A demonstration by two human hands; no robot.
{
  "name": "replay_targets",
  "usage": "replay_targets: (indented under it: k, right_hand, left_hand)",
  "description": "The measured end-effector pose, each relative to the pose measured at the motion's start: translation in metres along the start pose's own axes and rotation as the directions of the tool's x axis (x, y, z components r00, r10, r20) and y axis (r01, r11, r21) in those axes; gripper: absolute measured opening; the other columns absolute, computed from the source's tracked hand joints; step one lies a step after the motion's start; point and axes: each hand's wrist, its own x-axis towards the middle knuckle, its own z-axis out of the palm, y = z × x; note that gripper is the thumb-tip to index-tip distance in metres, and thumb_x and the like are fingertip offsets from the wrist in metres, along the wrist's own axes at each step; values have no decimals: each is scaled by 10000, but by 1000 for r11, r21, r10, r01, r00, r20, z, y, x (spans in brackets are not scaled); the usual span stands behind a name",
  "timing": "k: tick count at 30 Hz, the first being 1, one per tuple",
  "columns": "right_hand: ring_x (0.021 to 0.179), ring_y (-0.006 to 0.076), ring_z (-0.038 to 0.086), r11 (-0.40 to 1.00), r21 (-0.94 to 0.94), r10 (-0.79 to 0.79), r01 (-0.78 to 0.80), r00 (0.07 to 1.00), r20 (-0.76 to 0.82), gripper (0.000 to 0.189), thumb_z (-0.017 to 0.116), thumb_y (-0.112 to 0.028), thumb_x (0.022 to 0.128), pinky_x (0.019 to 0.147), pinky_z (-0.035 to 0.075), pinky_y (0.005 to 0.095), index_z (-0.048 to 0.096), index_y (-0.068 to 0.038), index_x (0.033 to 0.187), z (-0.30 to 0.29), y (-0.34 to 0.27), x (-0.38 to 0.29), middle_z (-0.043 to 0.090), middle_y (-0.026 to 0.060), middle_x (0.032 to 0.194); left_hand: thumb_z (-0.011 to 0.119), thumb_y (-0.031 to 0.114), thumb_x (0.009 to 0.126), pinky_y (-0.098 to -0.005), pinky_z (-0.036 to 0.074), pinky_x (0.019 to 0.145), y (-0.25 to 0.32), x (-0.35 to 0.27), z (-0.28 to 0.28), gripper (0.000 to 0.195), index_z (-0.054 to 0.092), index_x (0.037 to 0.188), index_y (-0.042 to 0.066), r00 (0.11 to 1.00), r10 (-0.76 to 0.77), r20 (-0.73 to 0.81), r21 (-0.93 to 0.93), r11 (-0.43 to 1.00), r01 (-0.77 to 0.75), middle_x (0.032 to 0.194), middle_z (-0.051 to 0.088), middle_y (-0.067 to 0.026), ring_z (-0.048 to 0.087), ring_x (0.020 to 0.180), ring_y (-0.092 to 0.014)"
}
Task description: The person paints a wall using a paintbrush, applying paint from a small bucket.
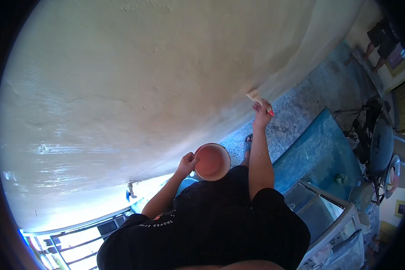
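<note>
My left hand [188, 164] grips the rim of a reddish plastic bucket [212, 162], tilted so that its inside shows; whether liquid lies in it I cannot tell. With my right hand [262, 113] I hold a paintbrush [255, 95] by its red-tipped handle, the bristles against the lower part of a beige wall [162, 81]. The wall has wet-looking, shiny streaks at the left and small rough spots higher up.
A tap [131, 190] with a blue handle is on the wall at lower left, near a barred metal frame [77, 244]. To my right are a blue sheet [310, 148], a glass-paned cabinet [320, 209] and a large metal pan [380, 145]. Another person [381, 42] stands at upper right.
</note>
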Motion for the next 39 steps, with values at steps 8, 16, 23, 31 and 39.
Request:
replay_targets:
  k: [8, 16, 23, 31, 39]
  right_hand:
    - [619, 152, 570, 897, 443, -86, -6, 978, 188, 282, 506, -282, 869, 580, 499, 271, 521, -19, 969, 50, -90, -35, 588, 76, 732]
    - [652, 185, 593, 1000, 8, -20, 20, 998, 52, 256, 505, -240, 872, 595, 519, 303, 524, 9, 930, -28, 38, -17, 595, 136, 780]
    - [778, 196, 590, 999, 34, -2, -1, 996, 92, 332, 517, -300, 868, 689, 511, 326, 520, -4, 1017, 10, 1, -27, 592, 113, 865]
    - [739, 156, 575, 894, 446, -81, -50, 959, 270, 362, 505, -353, 869, 664, 477, 259, 522, -28, 1028, 53, -86, -48, 593, 70, 835]
    - [715, 211, 611, 996, -84, 0, 9, 995, 100, 292, 516, -255, 875, 617, 531, 340, 484, 14, 985, -45, 52, -18, 596, 166, 843]
  left_hand:
    - [583, 199, 820, -224, 374, 432, 5, -1, 2, 211, 490, 733, 31, 1000, 14, 20, -3, 1000, -13, 586, 475, 5, 447, 492, -57]
    - [587, 230, 822, -230, 380, 429, 17, -11, -3, 250, 475, 708, 38, 1000, -7, -22, 5, 1000, 7, 571, 471, 3, 448, 480, -63]
    - [590, 219, 814, -235, 391, 432, 3, -11, -8, 232, 489, 726, 29, 998, -25, -50, 21, 999, 26, 585, 489, -10, 470, 500, -71]
    - [568, 174, 811, -233, 398, 424, 10, -7, 0, 186, 489, 747, 18, 1000, 12, -2, -15, 1000, -12, 596, 500, -14, 478, 494, -75]
    - [579, 238, 831, -228, 394, 403, 12, -20, -1, 240, 493, 750, 29, 1000, -11, -29, 9, 1000, 11, 584, 498, -12, 477, 464, -72]
